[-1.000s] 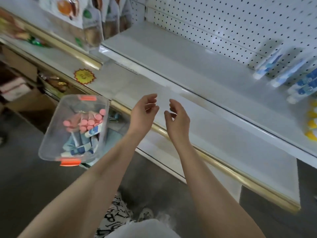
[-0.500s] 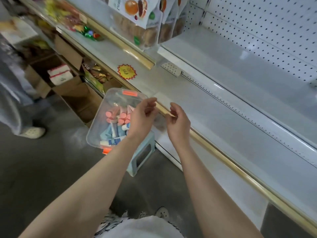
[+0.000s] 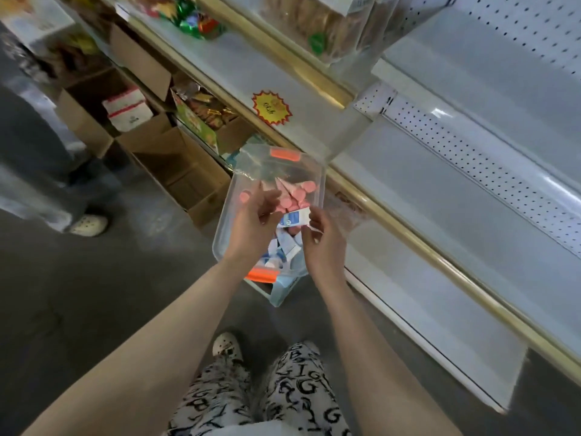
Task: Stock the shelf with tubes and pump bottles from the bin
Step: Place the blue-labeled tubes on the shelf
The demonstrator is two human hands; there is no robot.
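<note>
A clear plastic bin with orange handles stands in front of the lower shelf. Inside lie several pink-capped tubes and white and blue tubes. Both of my hands hover inside the bin's opening. My left hand is over the pink tubes with loosely bent fingers and holds nothing. My right hand has its fingertips at the end of the top white and blue tube; I cannot tell whether they touch it. The tubes lower in the bin are partly hidden by my hands.
The bin rests on a pale blue stool. A gold rail edges the shelf. Open cardboard boxes with snacks stand to the left. Another person's shoe is on the floor at far left. A yellow starburst tag lies on the shelf.
My view swung left and down from the shelf to the bin. Both hands dropped from above the shelf rail into the bin's opening.
</note>
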